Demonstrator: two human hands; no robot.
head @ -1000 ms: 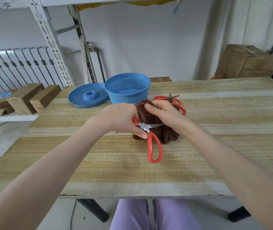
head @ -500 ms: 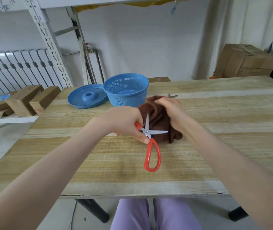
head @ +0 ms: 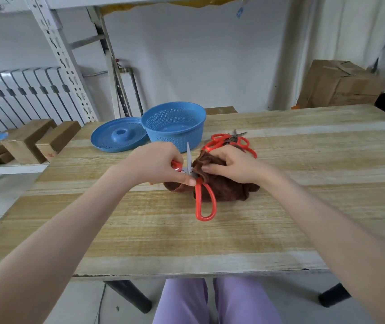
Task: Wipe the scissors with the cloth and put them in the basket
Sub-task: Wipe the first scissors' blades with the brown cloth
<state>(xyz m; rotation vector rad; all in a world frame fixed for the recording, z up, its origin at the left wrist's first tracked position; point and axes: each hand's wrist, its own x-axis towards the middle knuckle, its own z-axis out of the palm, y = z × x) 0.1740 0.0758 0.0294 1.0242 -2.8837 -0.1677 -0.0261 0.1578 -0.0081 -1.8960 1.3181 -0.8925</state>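
My left hand (head: 155, 163) grips a pair of red-handled scissors (head: 200, 195) near the pivot. One blade points up and one handle loop hangs toward me. My right hand (head: 231, 166) clutches a brown cloth (head: 224, 187) bunched against the other blade, which is hidden in the folds. The cloth rests on the wooden table (head: 186, 242). A blue perforated basket (head: 174, 126) stands behind my hands, nothing visible in it. More red-handled scissors (head: 230, 141) lie on the table behind my right hand.
A blue perforated lid (head: 117, 134) lies left of the basket. Wooden blocks (head: 32, 141) sit on a lower shelf at the left. A cardboard box (head: 337, 84) stands beyond the table's far right. A metal shelving post rises behind the basket.
My right hand has slid the cloth back down onto the pivot, covering the blade that showed half a second ago. The extra scissors behind are visible again.
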